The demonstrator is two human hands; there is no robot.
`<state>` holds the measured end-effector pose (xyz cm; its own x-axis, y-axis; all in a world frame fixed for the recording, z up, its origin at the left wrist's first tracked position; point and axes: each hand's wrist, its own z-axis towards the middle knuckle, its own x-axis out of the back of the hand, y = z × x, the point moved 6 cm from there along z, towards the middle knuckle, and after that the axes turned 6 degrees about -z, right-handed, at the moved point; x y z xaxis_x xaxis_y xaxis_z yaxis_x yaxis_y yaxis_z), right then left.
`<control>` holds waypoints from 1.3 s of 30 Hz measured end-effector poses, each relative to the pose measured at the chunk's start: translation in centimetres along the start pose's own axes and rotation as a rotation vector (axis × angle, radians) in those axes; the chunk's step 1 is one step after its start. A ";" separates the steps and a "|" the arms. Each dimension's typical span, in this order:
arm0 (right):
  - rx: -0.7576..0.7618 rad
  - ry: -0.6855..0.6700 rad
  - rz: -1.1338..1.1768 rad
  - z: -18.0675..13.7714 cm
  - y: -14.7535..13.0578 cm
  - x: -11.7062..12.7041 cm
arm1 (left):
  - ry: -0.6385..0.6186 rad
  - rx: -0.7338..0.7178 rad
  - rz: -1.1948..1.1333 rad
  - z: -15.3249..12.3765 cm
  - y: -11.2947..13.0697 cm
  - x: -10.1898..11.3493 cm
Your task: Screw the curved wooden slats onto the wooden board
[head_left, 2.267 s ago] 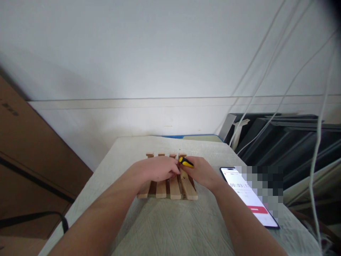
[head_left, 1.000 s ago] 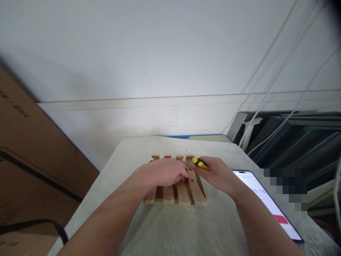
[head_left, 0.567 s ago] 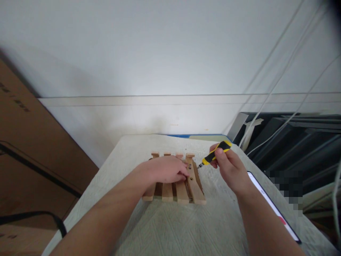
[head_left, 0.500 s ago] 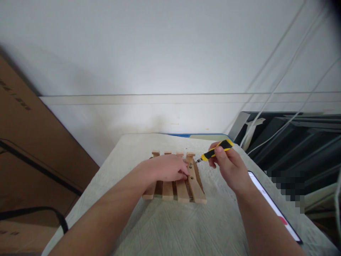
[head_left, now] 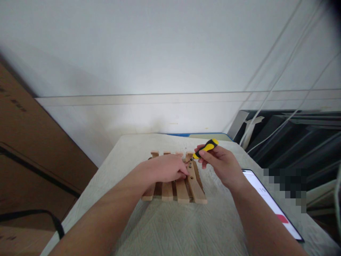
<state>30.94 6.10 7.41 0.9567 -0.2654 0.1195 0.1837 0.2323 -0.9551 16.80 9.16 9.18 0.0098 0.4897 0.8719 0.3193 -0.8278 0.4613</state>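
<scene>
A small wooden slatted rack lies on the cloth-covered table. My left hand rests across its slats with the fingers curled down, gripping it near the rightmost slat; the fingertips are partly hidden. In my right hand is a yellow and black screwdriver, held closed between thumb and fingers. The tool tilts down to the left, its tip by a small screw in the rightmost slat. Whether the tip touches the screw I cannot tell. A dark hole shows lower on that slat.
A phone with a lit screen lies on the table beside my right forearm. Large cardboard boxes stand at the left. A white wall rises behind the table. White cables and dark panels are at the right.
My right hand has moved left with the screwdriver, bringing its tip from beside the rack to over the rightmost slat near the screw. My left hand has hardly moved.
</scene>
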 end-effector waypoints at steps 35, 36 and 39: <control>0.016 0.155 -0.388 0.0 0.4 0.7 | 0.013 0.034 0.095 0.1 0.7 0.1; 0.015 0.160 -0.407 0.0 0.3 0.7 | 0.013 0.038 0.097 0.1 0.6 0.1; 0.061 0.168 -0.460 -0.1 -0.3 0.6 | 0.005 0.044 0.112 0.1 0.5 -0.1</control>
<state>31.42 5.79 7.72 0.7249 -0.4993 0.4746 0.5961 0.1093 -0.7955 17.05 8.73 9.32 0.0432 0.3937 0.9182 0.3580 -0.8642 0.3537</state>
